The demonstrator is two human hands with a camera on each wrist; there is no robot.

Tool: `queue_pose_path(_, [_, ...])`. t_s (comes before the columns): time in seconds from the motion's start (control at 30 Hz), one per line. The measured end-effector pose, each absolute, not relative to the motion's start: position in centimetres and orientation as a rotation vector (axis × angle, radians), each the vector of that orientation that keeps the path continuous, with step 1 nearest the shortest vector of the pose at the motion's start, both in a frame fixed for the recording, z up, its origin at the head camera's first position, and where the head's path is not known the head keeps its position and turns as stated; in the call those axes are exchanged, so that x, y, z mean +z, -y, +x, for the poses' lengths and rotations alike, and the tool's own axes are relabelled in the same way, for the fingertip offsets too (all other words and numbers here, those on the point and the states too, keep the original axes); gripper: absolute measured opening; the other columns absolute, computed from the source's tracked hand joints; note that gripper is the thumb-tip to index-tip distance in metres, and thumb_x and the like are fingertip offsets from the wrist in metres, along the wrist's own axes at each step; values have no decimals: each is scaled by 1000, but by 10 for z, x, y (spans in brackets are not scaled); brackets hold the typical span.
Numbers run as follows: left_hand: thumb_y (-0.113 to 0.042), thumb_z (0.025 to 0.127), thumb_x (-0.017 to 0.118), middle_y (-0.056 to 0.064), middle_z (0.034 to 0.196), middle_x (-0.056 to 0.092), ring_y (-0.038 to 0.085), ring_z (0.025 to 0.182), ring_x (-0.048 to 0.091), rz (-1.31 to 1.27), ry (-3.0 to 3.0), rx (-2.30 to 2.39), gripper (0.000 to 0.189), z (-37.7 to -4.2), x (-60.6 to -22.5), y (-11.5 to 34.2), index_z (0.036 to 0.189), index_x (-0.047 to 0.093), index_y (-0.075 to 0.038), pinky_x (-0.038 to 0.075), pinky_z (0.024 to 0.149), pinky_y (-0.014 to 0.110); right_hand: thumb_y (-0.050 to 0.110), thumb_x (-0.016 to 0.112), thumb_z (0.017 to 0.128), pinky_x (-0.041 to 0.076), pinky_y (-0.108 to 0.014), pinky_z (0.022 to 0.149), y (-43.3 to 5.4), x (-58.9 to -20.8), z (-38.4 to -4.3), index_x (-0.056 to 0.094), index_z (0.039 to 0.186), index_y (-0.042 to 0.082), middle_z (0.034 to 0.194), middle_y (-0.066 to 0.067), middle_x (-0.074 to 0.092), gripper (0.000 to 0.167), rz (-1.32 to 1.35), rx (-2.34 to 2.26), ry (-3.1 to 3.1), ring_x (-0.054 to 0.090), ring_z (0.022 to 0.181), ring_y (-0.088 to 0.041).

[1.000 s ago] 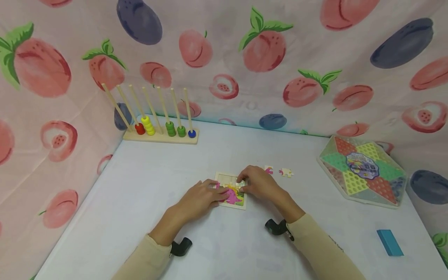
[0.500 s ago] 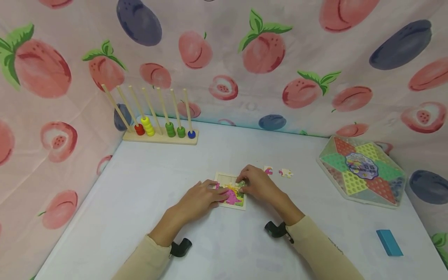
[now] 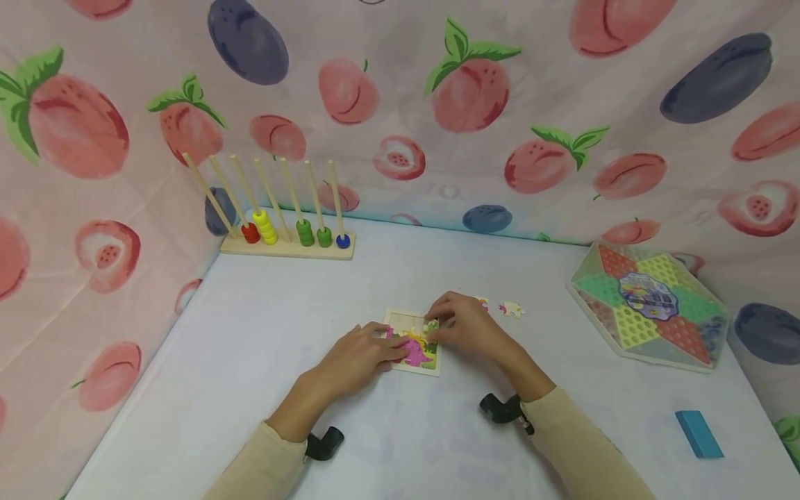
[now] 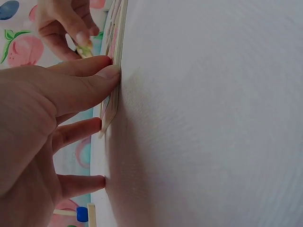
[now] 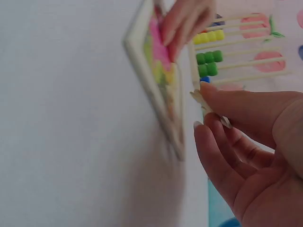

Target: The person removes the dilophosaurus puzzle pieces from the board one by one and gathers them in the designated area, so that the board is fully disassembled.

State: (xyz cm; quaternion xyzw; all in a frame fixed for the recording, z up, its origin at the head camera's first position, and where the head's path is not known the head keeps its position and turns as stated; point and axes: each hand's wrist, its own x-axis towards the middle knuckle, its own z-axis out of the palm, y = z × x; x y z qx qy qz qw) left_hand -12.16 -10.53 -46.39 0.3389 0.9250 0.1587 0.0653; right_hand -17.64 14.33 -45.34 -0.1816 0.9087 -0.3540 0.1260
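Note:
A small wooden jigsaw puzzle tray with a pink dinosaur picture lies mid-table; bare wood shows in its upper part. My left hand rests on its left side, fingers fairly straight, the thumb at the near edge. Between the thumb and fingers of my right hand is a puzzle piece, pinched just above the tray's upper right part. One loose puzzle piece lies to the right of the tray. Another pink puzzle piece is partly hidden behind the right hand.
An abacus with wooden rods and coloured beads stands at the back left. To the right lies a hexagonal Chinese checkers box. A blue block sits near the right front. Fruit-patterned cloth hangs behind the table.
My right hand has lifted slightly from the tray with the puzzle piece, and its wrist has shifted a little to the right. The left hand stays in place.

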Motion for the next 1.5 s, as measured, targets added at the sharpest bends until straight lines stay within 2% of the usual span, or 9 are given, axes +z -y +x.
queue_pose_path(0.13, [-22, 95, 71, -8, 145, 63, 28, 139, 54, 989, -2786, 496, 42, -123, -463, 104, 136, 66, -27, 43, 112, 68, 12, 84, 83, 62, -36, 88, -156, -440, -178, 78, 110, 9, 113, -6, 70, 27, -524, -1116, -2669, 68, 99, -20])
queue_pose_path(0.3, [-21, 95, 72, -7, 144, 64, 29, 139, 54, 985, -2796, 508, 42, -124, -464, 104, 136, 66, -27, 43, 112, 67, 10, 83, 85, 63, -40, 87, -179, -426, -182, 77, 113, 8, 116, -10, 73, 29, -452, -1189, -2742, 73, 101, -25])
queue_pose_path(0.43, [-21, 95, 72, -7, 144, 64, 29, 139, 54, 981, -2799, 520, 42, -124, -464, 104, 136, 66, -27, 43, 112, 67, 14, 80, 88, 64, -33, 81, -202, -422, -183, 76, 117, 10, 122, -11, 74, 29, -330, -1191, -2774, 75, 102, -28])
queue_pose_path(0.57, [-21, 95, 71, -7, 144, 64, 29, 140, 54, 980, -2792, 523, 41, -124, -464, 104, 136, 66, -27, 43, 112, 67, 14, 76, 92, 60, -22, 72, -229, -425, -182, 74, 120, 8, 121, -17, 74, 29, -252, -1210, -2783, 77, 94, -28])
queue_pose_path(0.77, [-21, 95, 71, -7, 144, 64, 29, 139, 55, 996, -2794, 508, 41, -122, -463, 105, 135, 67, -27, 43, 111, 68, 11, 71, 95, 59, -16, 70, -267, -431, -176, 71, 124, 2, 122, -25, 70, 30, -180, -1237, -2801, 79, 84, -20])
queue_pose_path(1.03, [-22, 95, 72, -7, 144, 64, 29, 139, 55, 1001, -2801, 484, 41, -121, -463, 105, 135, 67, -27, 44, 110, 68, 18, 67, 99, 64, -26, 77, -304, -436, -168, 66, 132, 3, 131, -27, 65, 36, 15, -1194, -2738, 75, 85, -3])
queue_pose_path(1.2, [-22, 96, 71, -7, 144, 64, 29, 139, 54, 1007, -2804, 473, 40, -121, -465, 106, 135, 67, -28, 44, 110, 67, 19, 68, 99, 62, -21, 77, -317, -443, -168, 65, 130, -3, 133, -29, 63, 38, 96, -1204, -2692, 69, 84, 6])
queue_pose_path(1.3, [-22, 95, 71, -8, 145, 63, 29, 139, 54, 1003, -2803, 474, 41, -121, -465, 106, 135, 67, -28, 44, 110, 67, 19, 68, 98, 60, -17, 74, -322, -448, -169, 66, 128, -5, 133, -29, 63, 38, 151, -1186, -2675, 67, 82, 7])
queue_pose_path(1.5, [-21, 95, 72, -8, 145, 63, 29, 140, 54, 994, -2795, 494, 41, -121, -465, 105, 136, 67, -28, 43, 111, 68, 19, 67, 98, 60, -18, 72, -326, -455, -173, 66, 128, -7, 129, -29, 66, 39, 257, -1180, -2615, 69, 79, 2])
